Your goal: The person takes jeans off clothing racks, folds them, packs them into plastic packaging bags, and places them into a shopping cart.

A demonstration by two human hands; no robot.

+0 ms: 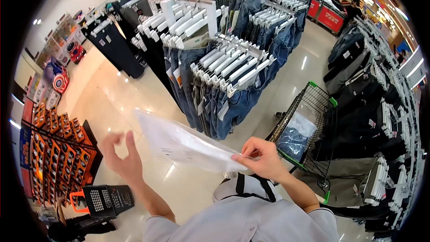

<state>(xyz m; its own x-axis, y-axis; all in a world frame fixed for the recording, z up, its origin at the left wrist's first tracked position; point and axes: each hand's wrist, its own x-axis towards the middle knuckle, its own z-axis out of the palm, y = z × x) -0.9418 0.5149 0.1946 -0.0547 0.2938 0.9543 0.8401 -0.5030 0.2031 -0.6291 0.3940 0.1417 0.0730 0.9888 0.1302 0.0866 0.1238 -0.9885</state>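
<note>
My right hand [263, 157] pinches one end of a flat, shiny, whitish plastic packet [181, 145] between thumb and fingers. The packet stretches out to the left in front of my body, with small dark print on its lower face. Beside its far end my left hand [120, 156] is raised, touching nothing, its thumb and curled fingers apart and somewhat blurred. Whether anything lies inside the packet I cannot tell. To the right, a wire shopping cart [329, 127] with green corners holds folded blue denim in clear plastic [293, 141].
A rack of jeans on white hangers [233, 67] stands straight ahead. Dark trousers [354, 89] line the right side. At the left are an orange display shelf [58, 148], a black basket [107, 199] with an orange handle, and a person [67, 226].
</note>
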